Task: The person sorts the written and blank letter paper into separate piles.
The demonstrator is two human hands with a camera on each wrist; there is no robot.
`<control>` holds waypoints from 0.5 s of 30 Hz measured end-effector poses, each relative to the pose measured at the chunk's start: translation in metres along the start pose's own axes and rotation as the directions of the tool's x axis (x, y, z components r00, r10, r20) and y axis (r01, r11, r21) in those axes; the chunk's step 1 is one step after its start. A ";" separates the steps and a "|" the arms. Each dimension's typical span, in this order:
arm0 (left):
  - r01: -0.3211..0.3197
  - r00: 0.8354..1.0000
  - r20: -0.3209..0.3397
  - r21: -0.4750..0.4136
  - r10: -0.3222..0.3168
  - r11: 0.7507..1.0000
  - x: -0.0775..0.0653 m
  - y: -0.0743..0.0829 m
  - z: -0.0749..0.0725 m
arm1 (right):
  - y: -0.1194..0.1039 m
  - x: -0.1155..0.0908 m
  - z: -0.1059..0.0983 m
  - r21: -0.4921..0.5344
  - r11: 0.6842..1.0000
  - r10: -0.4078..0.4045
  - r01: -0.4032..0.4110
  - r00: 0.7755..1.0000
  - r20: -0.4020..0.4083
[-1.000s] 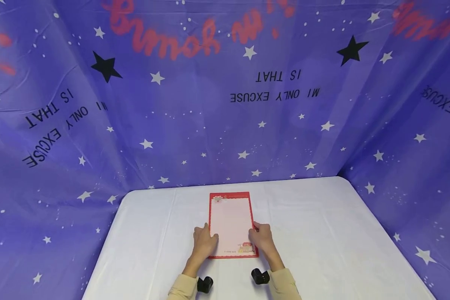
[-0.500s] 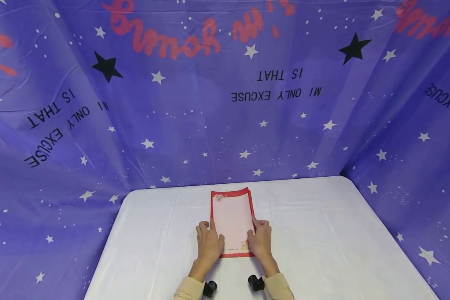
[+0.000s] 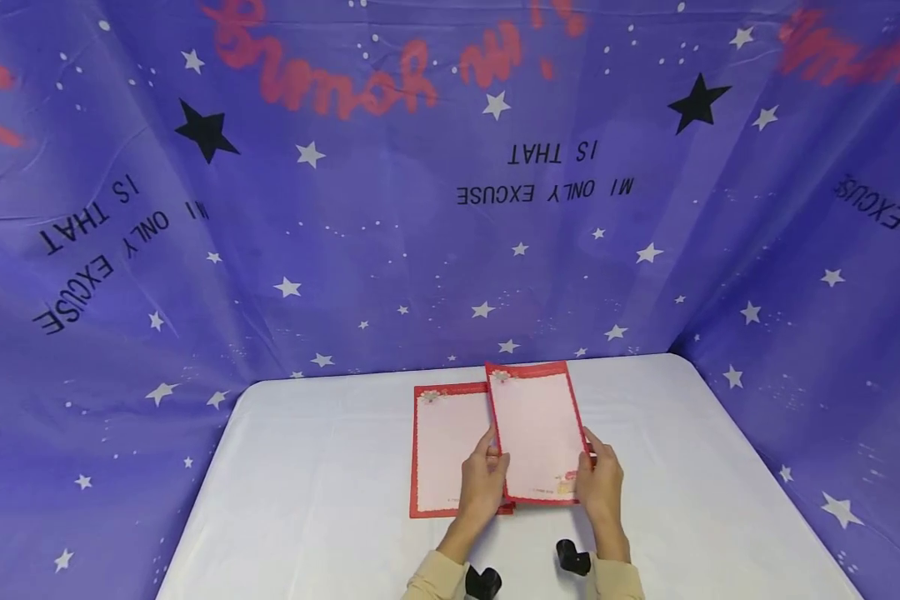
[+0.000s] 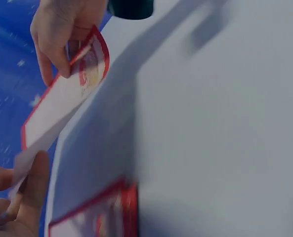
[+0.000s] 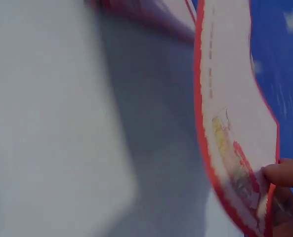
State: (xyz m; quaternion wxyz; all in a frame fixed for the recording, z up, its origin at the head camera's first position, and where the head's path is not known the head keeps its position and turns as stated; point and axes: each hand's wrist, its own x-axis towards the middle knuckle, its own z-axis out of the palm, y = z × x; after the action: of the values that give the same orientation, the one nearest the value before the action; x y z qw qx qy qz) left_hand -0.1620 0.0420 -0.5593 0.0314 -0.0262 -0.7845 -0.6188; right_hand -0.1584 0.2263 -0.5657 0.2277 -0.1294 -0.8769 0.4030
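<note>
Both hands hold a pink sheet of paper [image 3: 540, 417] with a red border, lifted above the table. My left hand [image 3: 483, 485] pinches its left edge, thumb on top. At the right edge, my right hand [image 3: 602, 487] pinches it between thumb and fingers. The sheet bows between the hands, and its lower border curves in the right wrist view, where a printed drawing [image 5: 235, 158] shows near the corner. A matching red-bordered stack of paper [image 3: 446, 450] lies on the table to the left, partly covered by the lifted sheet and the left hand.
The white-covered table [image 3: 322, 467] spreads around the paper. A purple star-patterned curtain [image 3: 390, 208] stands behind it and at both sides. Black wrist-worn devices [image 3: 573, 557] sit at the cuffs of the beige sleeves [image 3: 617, 579].
A top sheet has come off the stack and moved up and to the right, with both hands gripping it. The rest of the stack stays in place, now uncovered on its left part.
</note>
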 end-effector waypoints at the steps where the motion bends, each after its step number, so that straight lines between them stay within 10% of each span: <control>1: 0.007 1.000 0.017 0.006 -0.007 1.000 0.001 0.001 0.008 | 0.006 0.004 -0.006 -0.015 1.000 0.013 -0.013 1.000 -0.003; 7: 0.036 0.992 0.120 0.047 -0.041 0.998 0.010 -0.003 0.043 | 0.033 0.020 -0.026 -0.091 0.995 0.037 -0.036 0.999 0.014; 15: -0.021 0.987 0.158 0.273 -0.023 0.962 0.013 -0.011 0.053 | 0.054 0.017 -0.031 -0.150 0.980 0.149 -0.132 0.983 0.105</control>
State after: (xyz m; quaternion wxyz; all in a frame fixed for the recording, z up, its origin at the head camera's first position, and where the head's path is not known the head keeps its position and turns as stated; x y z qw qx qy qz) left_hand -0.1765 0.0915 -0.5809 -0.0286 -0.0705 -0.8625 -0.5003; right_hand -0.1550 0.2880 -0.5837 0.1374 -0.1833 -0.9038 0.3614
